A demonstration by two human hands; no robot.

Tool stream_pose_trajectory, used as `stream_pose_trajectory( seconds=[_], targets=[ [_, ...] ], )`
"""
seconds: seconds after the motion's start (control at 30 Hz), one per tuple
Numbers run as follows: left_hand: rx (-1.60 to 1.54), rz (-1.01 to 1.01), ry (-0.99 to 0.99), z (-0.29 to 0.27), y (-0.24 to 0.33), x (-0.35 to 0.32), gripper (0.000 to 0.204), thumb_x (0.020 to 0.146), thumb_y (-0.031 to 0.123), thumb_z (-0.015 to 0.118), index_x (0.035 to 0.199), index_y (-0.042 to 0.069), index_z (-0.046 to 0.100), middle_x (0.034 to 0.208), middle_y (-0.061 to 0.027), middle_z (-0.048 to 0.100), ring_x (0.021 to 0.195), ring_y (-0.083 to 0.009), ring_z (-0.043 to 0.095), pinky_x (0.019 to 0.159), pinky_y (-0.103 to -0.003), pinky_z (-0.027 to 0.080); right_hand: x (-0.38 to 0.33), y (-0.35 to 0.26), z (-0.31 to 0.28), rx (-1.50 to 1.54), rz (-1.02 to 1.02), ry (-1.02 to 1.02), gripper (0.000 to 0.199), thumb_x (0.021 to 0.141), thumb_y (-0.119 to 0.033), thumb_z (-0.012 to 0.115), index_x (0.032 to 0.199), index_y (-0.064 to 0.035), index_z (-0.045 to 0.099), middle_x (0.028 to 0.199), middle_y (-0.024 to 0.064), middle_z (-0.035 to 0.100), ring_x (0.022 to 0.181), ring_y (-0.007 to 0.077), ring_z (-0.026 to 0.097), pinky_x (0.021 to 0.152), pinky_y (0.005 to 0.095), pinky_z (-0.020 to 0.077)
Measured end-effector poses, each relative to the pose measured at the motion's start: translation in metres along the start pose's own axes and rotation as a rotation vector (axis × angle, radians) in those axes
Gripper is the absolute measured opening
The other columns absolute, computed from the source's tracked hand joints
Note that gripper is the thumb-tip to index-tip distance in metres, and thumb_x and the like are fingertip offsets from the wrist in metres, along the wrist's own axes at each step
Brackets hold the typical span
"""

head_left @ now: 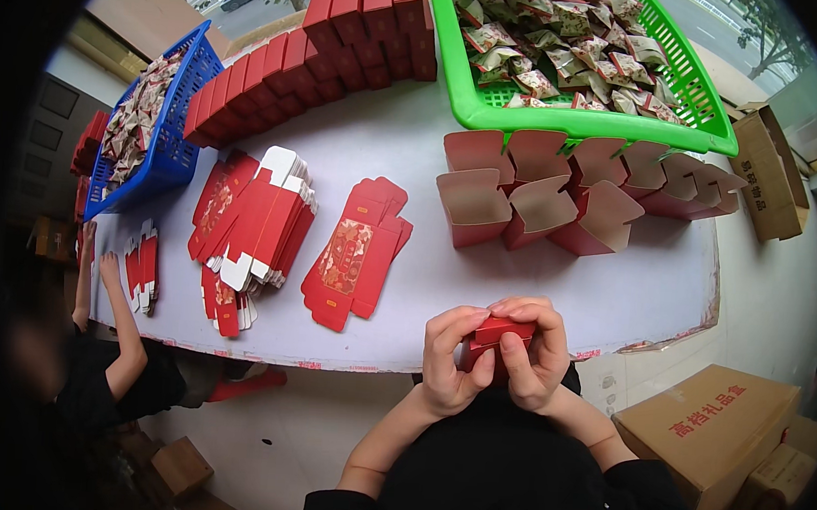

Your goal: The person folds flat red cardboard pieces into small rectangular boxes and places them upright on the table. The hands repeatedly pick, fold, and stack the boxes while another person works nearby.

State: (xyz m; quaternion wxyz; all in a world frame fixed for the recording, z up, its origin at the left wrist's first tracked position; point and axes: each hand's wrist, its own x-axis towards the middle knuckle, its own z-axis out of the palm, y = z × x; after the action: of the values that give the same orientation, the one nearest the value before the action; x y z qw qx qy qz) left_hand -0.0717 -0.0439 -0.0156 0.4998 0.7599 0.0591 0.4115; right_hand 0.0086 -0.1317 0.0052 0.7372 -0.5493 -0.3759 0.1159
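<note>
Between my two hands is a small red cardboard box (pixel 503 330), held near my chest just off the table's front edge. My left hand (pixel 454 359) wraps its left side, with the thumb low on the front. On the other side my right hand (pixel 535 354) grips it, fingertips over the top and thumb against the front. The fingers hide most of the box. Flat unfolded red boxes (pixel 357 257) with a gold floral print lie on the table ahead of my left hand. A thicker stack of flat boxes (pixel 266 218) rests farther left.
Open red boxes (pixel 542 207) stand in rows at the right, before a green basket (pixel 585 127) of small packets. Closed red boxes (pixel 280 65) are stacked at the back. A blue basket (pixel 178 115) of packets and a co-worker's hands (pixel 99 259) are at far left. Cartons (pixel 707 427) sit lower right.
</note>
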Motion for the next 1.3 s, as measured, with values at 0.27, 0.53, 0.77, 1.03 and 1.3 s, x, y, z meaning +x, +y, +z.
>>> stream_pose_trajectory(
  seconds=[0.27, 0.53, 0.77, 1.03, 1.3],
  targets=[
    [-0.024, 0.041, 0.015, 0.001, -0.001, -0.001, 0.030, 0.085, 0.012, 0.063, 0.111, 0.002, 0.049, 0.111, -0.0153, 0.048, 0.098, -0.0233, 0.051, 0.080, -0.031, 0.047, 0.000, 0.007, -0.002, 0.060, -0.040, -0.023, 0.015, 0.085, -0.006, 0.052, 0.099, -0.0014, 0.049, 0.105, 0.0200, 0.050, 0.090, 0.0221, 0.052, 0.079, 0.0328, 0.0461],
    [-0.126, -0.049, 0.014, -0.002, -0.003, -0.004, 0.027, 0.087, 0.018, 0.063, 0.108, 0.008, 0.048, 0.115, -0.0166, 0.047, 0.091, -0.0213, 0.050, 0.079, -0.033, 0.045, 0.014, -0.007, -0.021, -0.404, -0.226, -0.173, 0.042, 0.070, -0.023, 0.064, 0.103, 0.0004, 0.052, 0.108, 0.0218, 0.048, 0.095, 0.0310, 0.050, 0.078, 0.0372, 0.0446],
    [-0.283, -0.140, -0.039, -0.005, -0.001, 0.002, 0.026, 0.089, 0.019, 0.061, 0.109, 0.008, 0.047, 0.117, -0.0219, 0.052, 0.096, -0.0256, 0.054, 0.084, -0.035, 0.045, 0.062, -0.116, -0.017, 0.470, -0.164, -0.383, 0.052, 0.072, -0.037, 0.060, 0.111, -0.0022, 0.054, 0.118, 0.0191, 0.050, 0.102, 0.0287, 0.046, 0.090, 0.0391, 0.0375],
    [-0.218, -0.139, -0.032, -0.006, 0.000, 0.001, 0.025, 0.090, 0.018, 0.060, 0.107, 0.006, 0.048, 0.115, -0.0207, 0.053, 0.100, -0.0272, 0.054, 0.087, -0.035, 0.045, 0.069, -0.138, -0.006, 0.684, -0.242, -0.381, 0.040, 0.075, -0.032, 0.060, 0.106, -0.0063, 0.058, 0.113, 0.0145, 0.053, 0.098, 0.0254, 0.047, 0.086, 0.0356, 0.0373],
    [-0.238, -0.162, -0.024, -0.005, -0.002, -0.003, 0.025, 0.090, 0.019, 0.060, 0.107, 0.005, 0.047, 0.116, -0.0205, 0.053, 0.101, -0.0266, 0.054, 0.087, -0.035, 0.044, 0.067, -0.149, -0.001, 0.715, -0.269, -0.336, 0.028, 0.078, -0.027, 0.059, 0.101, -0.0103, 0.062, 0.108, 0.0099, 0.055, 0.094, 0.0220, 0.048, 0.083, 0.0322, 0.0371]
  ],
)
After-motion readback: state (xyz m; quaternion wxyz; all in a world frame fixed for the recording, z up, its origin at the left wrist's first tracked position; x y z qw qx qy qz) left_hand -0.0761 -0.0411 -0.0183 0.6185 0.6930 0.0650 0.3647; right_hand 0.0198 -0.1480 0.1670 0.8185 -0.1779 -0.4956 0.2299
